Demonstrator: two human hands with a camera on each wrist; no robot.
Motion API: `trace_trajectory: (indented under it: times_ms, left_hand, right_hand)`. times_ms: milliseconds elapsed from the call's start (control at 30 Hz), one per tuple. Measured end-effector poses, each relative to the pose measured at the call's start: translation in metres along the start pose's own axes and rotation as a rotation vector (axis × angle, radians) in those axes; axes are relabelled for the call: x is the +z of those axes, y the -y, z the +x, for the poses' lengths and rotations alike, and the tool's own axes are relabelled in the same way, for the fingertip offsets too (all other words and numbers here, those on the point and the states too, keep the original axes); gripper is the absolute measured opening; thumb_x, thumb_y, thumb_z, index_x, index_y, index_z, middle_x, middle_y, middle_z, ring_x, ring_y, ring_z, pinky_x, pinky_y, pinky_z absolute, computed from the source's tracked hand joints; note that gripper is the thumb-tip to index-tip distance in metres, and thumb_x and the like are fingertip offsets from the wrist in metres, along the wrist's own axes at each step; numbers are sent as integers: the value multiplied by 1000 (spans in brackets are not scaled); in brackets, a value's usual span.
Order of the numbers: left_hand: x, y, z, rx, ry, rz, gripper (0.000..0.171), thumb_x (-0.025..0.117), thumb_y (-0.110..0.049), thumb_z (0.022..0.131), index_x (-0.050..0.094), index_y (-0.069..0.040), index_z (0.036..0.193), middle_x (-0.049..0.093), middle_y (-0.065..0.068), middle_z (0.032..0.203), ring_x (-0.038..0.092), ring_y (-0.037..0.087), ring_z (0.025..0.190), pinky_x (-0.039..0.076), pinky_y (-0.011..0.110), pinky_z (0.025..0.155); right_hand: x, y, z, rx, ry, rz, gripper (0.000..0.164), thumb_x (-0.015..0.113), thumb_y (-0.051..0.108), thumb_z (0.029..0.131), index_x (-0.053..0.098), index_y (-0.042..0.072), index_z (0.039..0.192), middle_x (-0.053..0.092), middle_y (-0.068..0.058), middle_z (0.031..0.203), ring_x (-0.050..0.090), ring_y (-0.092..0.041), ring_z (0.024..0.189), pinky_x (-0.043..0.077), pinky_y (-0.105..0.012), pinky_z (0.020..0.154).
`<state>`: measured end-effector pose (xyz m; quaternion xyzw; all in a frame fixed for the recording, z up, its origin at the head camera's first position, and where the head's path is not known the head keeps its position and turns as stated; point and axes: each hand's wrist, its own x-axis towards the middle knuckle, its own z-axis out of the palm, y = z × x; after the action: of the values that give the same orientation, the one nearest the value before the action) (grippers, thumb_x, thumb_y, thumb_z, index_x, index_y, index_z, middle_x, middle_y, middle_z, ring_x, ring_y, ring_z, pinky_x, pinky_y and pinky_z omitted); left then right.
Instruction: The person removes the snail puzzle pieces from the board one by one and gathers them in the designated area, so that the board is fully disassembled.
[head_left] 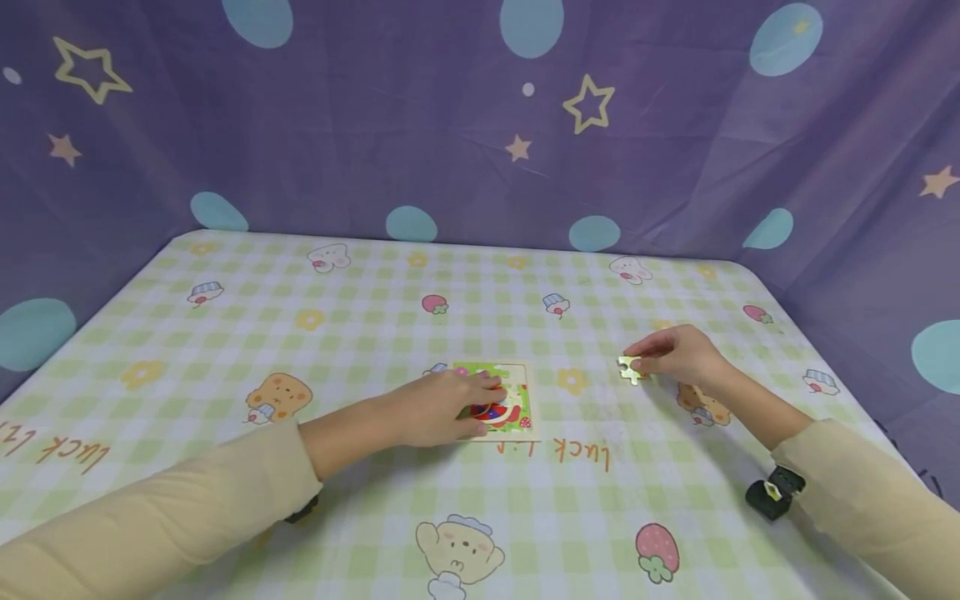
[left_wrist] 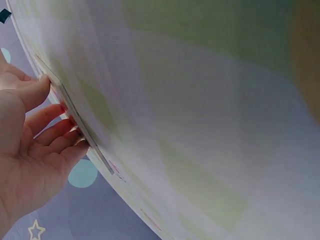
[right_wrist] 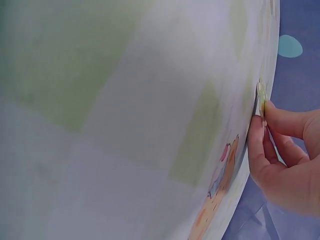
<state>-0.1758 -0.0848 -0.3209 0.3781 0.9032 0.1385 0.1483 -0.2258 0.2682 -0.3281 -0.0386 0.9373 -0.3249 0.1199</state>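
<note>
A small square jigsaw puzzle (head_left: 524, 408) with a wooden border and a bright cartoon picture lies flat near the middle of the table. My left hand (head_left: 444, 407) rests over its left part and hides much of the picture. In the left wrist view the fingertips of that hand (left_wrist: 42, 125) touch the face of the puzzle, seen edge-on, with the fingers spread. To the right of the board, my right hand (head_left: 681, 358) pinches a light green puzzle piece (head_left: 629, 369) between thumb and fingers. The right wrist view has this piece (right_wrist: 262, 97) nearly edge-on, close over the tablecloth.
A green-and-white checked tablecloth (head_left: 360, 350) with printed cartoon figures, strawberries and cupcakes covers the table. Behind it hangs a purple curtain (head_left: 420, 125) with stars and blue dots. A black wrist device (head_left: 776, 492) sits at the right sleeve.
</note>
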Motion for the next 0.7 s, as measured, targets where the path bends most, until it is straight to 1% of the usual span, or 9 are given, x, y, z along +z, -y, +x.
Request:
trace_trajectory:
  times_ms: [233, 367, 533, 700]
  left_hand:
    - [0, 0, 0, 1, -3, 4, 53, 63, -30, 93, 50, -14, 141, 40, 3, 153, 36, 21, 144, 29, 53, 117]
    - [0, 0, 0, -3, -4, 6, 52, 63, -30, 93, 50, -15, 141, 40, 3, 153, 36, 21, 144, 29, 54, 117]
    - [1, 1, 0, 5, -6, 6, 52, 63, -30, 93, 50, -14, 141, 41, 4, 153, 36, 21, 144, 30, 51, 117]
    - [2, 2, 1, 12, -7, 7, 53, 63, -30, 93, 50, -14, 141, 41, 4, 153, 36, 21, 144, 31, 49, 117]
  right_hand:
    - [0, -1, 1, -27, 9, -3, 24, 70, 19, 87, 74, 5, 106, 74, -6, 95, 61, -6, 75, 48, -22, 66]
    - [1, -2, 1, -44, -1, -19, 23, 70, 19, 87, 74, 6, 105, 74, -7, 95, 62, -6, 75, 49, -21, 66]
    - [3, 0, -1, -91, -50, -69, 18, 71, 18, 86, 75, 7, 100, 75, -10, 96, 64, -6, 76, 50, -21, 67]
    - [6, 1, -4, -142, -110, -142, 12, 73, 15, 84, 77, 10, 94, 75, -11, 95, 67, -10, 78, 51, -22, 65]
